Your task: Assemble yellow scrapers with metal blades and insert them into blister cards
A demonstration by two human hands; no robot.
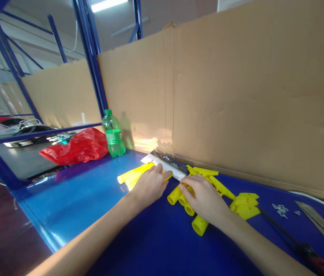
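My left hand (150, 184) is closed around a yellow tube (168, 175), whose end sticks out past the fingers. Under and beyond its wrist lie more yellow tubes (130, 176). To the right, my right hand (205, 195) has its fingers curled and thumb bent over a row of hollow yellow tubes (200, 225); it grips one of them, partly hidden by the fingers. Just beyond both hands lies a flat white and black printed package (169, 165). Yellow frame-like plastic parts (221, 187) and flat yellow plates (245, 206) lie right of my right hand.
A green bottle (113, 134) stands at the back left beside a red plastic bag (78, 147). Cardboard (236, 84) walls the back of the blue table (72, 207). At right lie small screws (280, 211), a screwdriver (308, 251) and grey strips (319, 222).
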